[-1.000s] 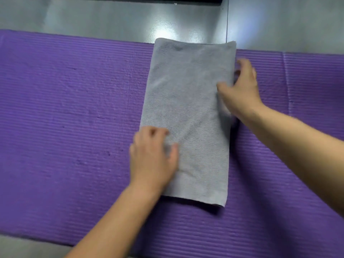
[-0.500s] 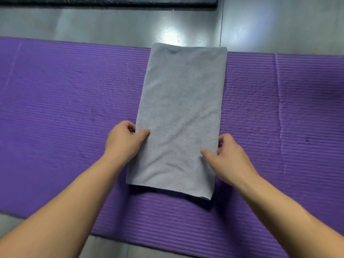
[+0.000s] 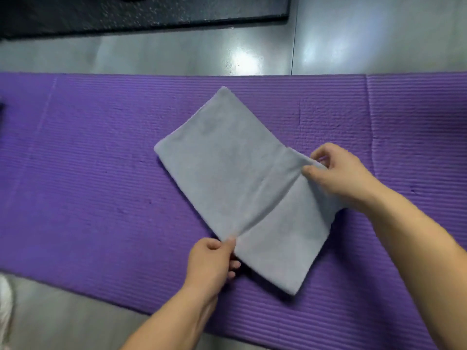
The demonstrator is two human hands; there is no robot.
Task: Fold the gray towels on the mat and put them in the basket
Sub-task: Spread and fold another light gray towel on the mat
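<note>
A gray towel (image 3: 227,173), folded into a long strip, lies slantwise on the purple mat (image 3: 88,185), running from upper left to lower right. My left hand (image 3: 212,261) pinches its near long edge about midway. My right hand (image 3: 338,173) pinches the opposite long edge at the same height. Between the two hands the cloth is raised into a crease across the strip. The far half lies flat on the mat, the near half droops toward the mat's front edge. No basket is in view.
Grey glossy floor (image 3: 177,56) lies beyond the mat and in front of it. A black speckled mat (image 3: 141,13) sits at the top left. A white object (image 3: 5,306) shows at the left edge.
The towel has turned from straight to slantwise. Both hands moved from its near sides to the middle of its long edges and lifted the cloth there into a crease.
</note>
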